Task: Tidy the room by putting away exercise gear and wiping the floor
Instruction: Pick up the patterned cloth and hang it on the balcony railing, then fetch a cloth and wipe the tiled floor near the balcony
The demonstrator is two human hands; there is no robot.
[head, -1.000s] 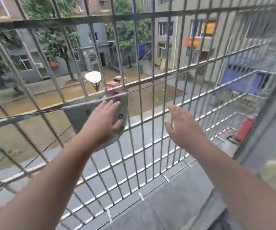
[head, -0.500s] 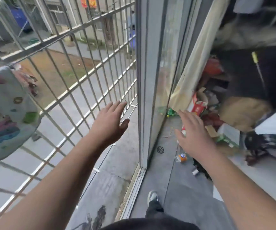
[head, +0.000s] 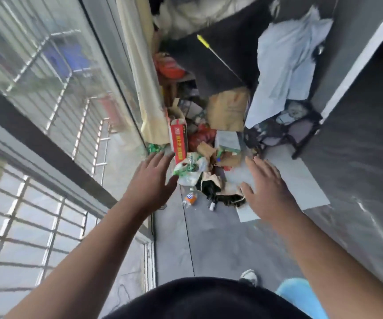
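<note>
View has swung from the window bars and hanging cloth down into the room; cloth no longer in frame, both hands still out front and empty. Left hand at frame centre-left, fingers straight and spread, holding nothing, in the air in front of the clutter. Right hand centre-right, fingers extended and relaxed, also empty, over a pale sheet lying on the floor. Between and above the hands: pile of clutter with a red box standing tilted, a plastic bag with green print just right of the left hand, brown paper bag upper centre, dark item on the floor by the right thumb. Small bottle with orange label lies on the floor below the bag. Light blue cloth draped upper right over a dark chair. Glass door and bars fill the left. No exercise gear identifiable; frame blurred. Shoe and dark shirt at bottom.
</note>
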